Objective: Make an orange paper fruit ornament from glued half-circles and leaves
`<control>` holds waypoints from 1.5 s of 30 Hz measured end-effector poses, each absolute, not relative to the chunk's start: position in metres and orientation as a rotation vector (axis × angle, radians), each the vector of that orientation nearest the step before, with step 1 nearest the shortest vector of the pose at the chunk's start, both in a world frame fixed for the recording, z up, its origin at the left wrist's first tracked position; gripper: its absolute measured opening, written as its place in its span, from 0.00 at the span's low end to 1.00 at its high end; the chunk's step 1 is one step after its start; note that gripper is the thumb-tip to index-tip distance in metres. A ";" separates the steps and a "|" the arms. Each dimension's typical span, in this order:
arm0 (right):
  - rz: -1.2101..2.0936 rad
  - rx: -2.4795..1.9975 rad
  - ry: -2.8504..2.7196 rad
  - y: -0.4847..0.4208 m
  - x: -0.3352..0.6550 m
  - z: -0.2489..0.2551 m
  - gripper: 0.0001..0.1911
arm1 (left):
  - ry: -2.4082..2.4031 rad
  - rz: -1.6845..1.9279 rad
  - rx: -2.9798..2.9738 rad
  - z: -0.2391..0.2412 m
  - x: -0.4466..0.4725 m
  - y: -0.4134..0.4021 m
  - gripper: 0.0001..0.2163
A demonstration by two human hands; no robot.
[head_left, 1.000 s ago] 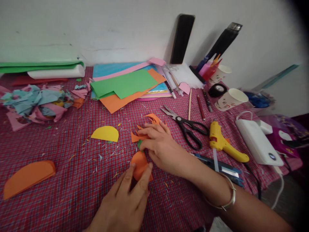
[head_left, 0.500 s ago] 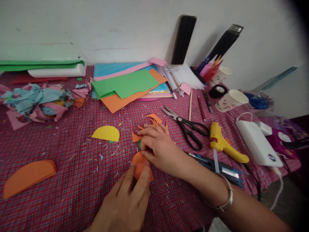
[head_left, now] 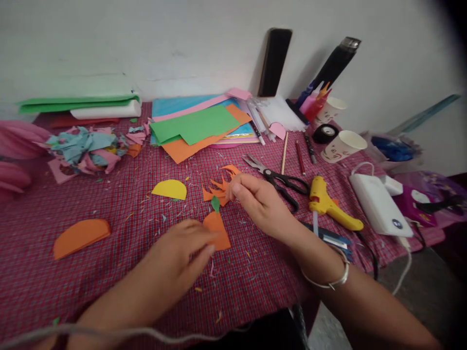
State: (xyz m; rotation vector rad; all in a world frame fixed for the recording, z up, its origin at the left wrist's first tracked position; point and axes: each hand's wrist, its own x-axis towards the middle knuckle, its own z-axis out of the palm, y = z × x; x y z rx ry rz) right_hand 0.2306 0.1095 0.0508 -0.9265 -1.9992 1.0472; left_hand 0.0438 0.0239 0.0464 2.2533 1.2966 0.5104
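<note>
Your right hand (head_left: 260,203) has come off the orange cutout (head_left: 218,232) and moved beyond it, and the small green leaf (head_left: 215,203) it was covering now shows at the cutout's far tip. Your left hand (head_left: 182,249) has slid round to the cutout's near left side.

That left hand lies low on the checked cloth (head_left: 120,272), fingers loosely together and slightly bent. Its tips rest on the cutout's near edge and grip nothing; the hand is blurred. The cutout lies flat on the cloth between your two hands.

Just beyond the cutout, your right hand is curled, thumb drawn against the forefinger. It touches the jagged orange scraps (head_left: 218,189), but you cannot tell from here whether it pinches one. A bangle (head_left: 330,283) sits on that wrist.

Left of the cutout and well apart lies an orange half-circle (head_left: 80,232). A yellow half-circle (head_left: 170,189) lies beyond and left. To the cutout's right, past your right hand, lie the scissors (head_left: 282,181) and then the yellow glue gun (head_left: 327,204). Far beyond the cutout, by the wall, sits a stack of coloured paper (head_left: 199,125).
</note>
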 end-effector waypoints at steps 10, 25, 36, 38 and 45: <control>1.070 -0.955 -2.389 0.079 0.255 0.059 0.08 | 1.587 0.762 2.046 0.062 0.029 0.021 0.06; 1.095 -1.014 -2.130 0.054 0.263 0.010 0.08 | 1.838 -0.252 2.612 0.056 0.110 0.009 0.09; 1.097 -1.014 -2.059 0.053 0.266 0.009 0.09 | 2.007 0.339 2.755 0.055 0.075 -0.007 0.11; 1.149 -1.009 -2.018 0.050 0.264 0.012 0.09 | 2.089 0.860 2.633 0.053 0.068 -0.017 0.11; 1.839 -0.770 -1.374 0.030 0.239 0.030 0.06 | 1.989 1.447 1.875 0.032 0.097 -0.049 0.12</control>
